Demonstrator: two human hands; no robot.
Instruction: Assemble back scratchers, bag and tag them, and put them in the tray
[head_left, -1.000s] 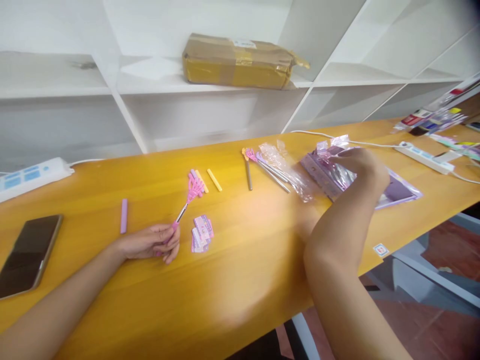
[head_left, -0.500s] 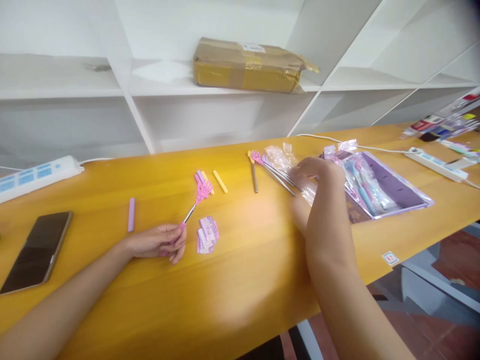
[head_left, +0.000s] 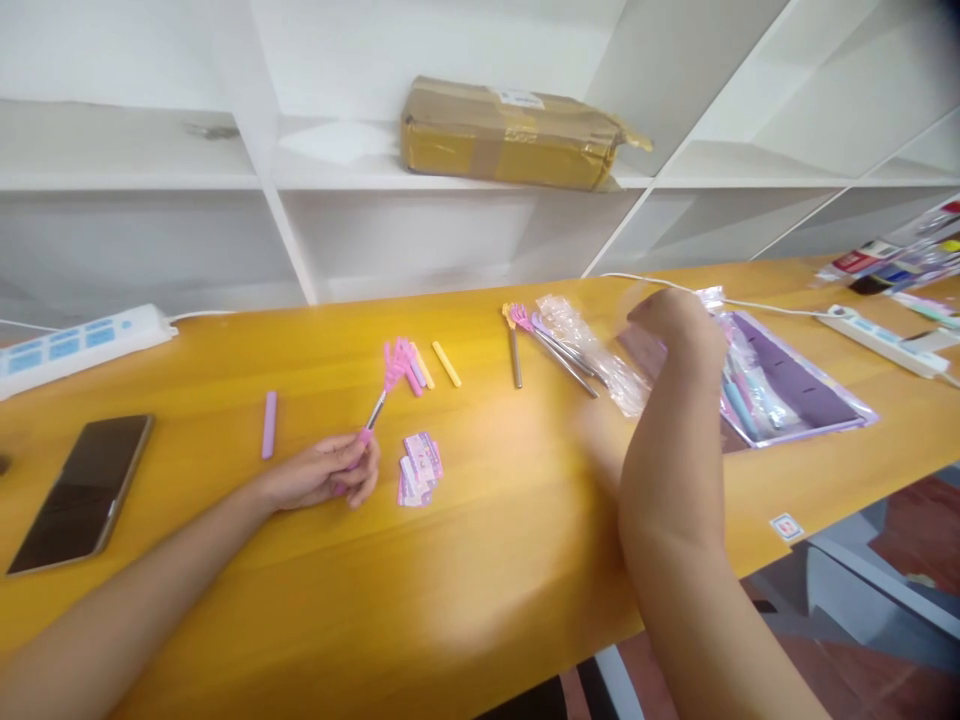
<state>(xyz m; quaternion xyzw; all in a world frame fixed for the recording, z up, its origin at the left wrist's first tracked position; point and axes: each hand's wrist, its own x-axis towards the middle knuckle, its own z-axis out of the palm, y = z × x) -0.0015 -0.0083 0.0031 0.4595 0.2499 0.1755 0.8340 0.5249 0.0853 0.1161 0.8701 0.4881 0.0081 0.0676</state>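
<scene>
Indoors, white shelves (head_left: 450,240) behind a wooden surface (head_left: 360,600) hold a taped carton (head_left: 506,145), its white label (head_left: 519,98) too small to read. Beside a purple tray (head_left: 817,395), the right hand (head_left: 671,420) is blurred at the fingers; whether it grips anything cannot be told. The left hand (head_left: 330,472) grasps a pink hand-shaped scratcher (head_left: 397,366) by its handle, near overlapping printed cards (head_left: 420,468), their lettering illegible. A square sticker (head_left: 786,527) marks the surface's near edge.
</scene>
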